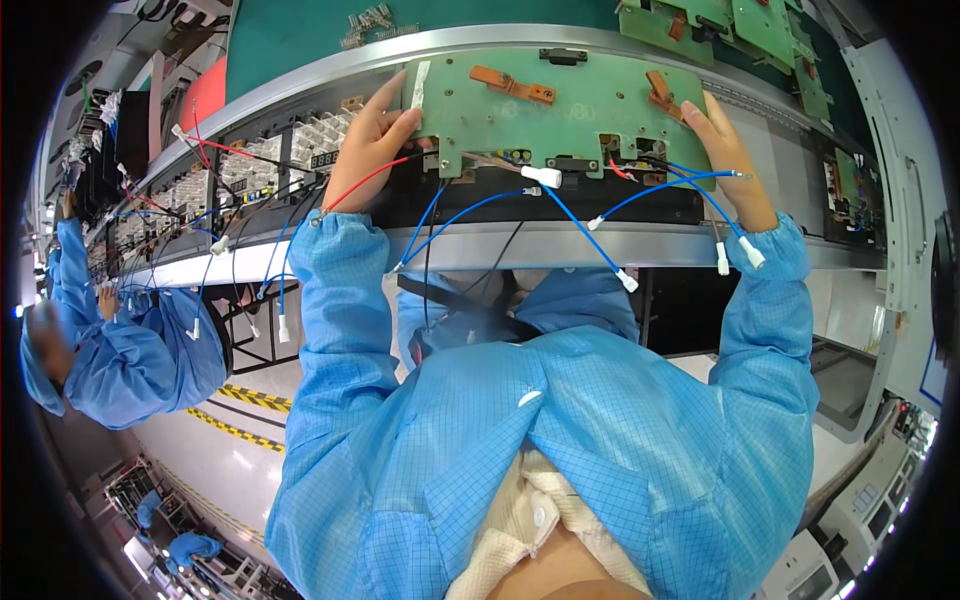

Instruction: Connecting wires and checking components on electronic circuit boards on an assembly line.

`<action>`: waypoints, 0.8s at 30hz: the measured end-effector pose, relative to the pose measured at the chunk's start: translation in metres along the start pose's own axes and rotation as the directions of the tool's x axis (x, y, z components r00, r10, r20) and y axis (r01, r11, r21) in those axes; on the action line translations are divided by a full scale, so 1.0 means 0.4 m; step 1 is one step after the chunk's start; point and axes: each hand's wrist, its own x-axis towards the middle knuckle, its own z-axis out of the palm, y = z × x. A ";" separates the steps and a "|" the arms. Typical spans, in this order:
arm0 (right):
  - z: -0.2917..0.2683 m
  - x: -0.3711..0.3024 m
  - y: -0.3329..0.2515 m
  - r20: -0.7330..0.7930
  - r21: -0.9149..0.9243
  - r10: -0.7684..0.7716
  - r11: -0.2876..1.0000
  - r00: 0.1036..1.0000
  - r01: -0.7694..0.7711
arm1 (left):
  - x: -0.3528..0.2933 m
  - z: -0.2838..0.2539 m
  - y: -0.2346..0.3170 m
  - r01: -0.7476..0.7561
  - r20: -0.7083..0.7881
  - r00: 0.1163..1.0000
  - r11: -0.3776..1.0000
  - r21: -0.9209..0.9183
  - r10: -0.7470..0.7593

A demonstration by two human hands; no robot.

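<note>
Left hand point(374, 138) and right hand point(724, 143) pinch opposite ends of the green board point(570, 120). Probably this keeps it steady.

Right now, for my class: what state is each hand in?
Left hand: holding the green board at its left edge.
Right hand: holding its right edge.

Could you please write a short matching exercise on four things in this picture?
1. left hand
2. right hand
3. small metal parts
4. latches

A. on the dark green mat
B. at the right end of the green board
C. orange-brown
D. at the left end of the green board

Pairs: 1-D, 2-B, 3-A, 4-C
</note>
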 end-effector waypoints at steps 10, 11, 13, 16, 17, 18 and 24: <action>-0.005 0.015 -0.008 -0.026 -0.076 -0.017 0.997 1.000 0.015 | -0.010 0.019 0.011 -0.032 -0.022 0.999 0.999 -0.025 0.031; -0.006 0.019 -0.002 -0.033 -0.118 -0.046 0.992 0.998 0.042 | -0.010 0.022 0.013 -0.030 -0.034 0.999 0.999 -0.031 0.029; -0.010 0.023 0.009 -0.038 -0.159 -0.075 0.985 0.996 0.068 | -0.010 0.022 0.011 -0.035 -0.037 0.999 0.999 -0.016 0.034; -0.015 0.026 0.025 -0.074 -0.170 -0.052 0.985 0.996 0.039 | -0.009 0.021 0.010 -0.039 -0.038 0.999 0.999 0.021 0.039; -0.015 0.027 0.031 -0.090 -0.175 -0.082 0.982 0.993 0.065 | -0.008 0.021 0.010 -0.038 -0.035 0.999 0.998 0.044 0.039; -0.014 0.027 0.033 -0.107 -0.181 -0.112 0.979 0.988 0.091 | -0.008 0.021 0.010 -0.036 -0.035 0.999 0.998 0.044 0.037; -0.004 0.019 0.016 -0.154 -0.266 -0.092 0.963 0.984 0.048 | -0.014 0.029 0.022 -0.031 -0.042 0.999 0.997 0.066 0.034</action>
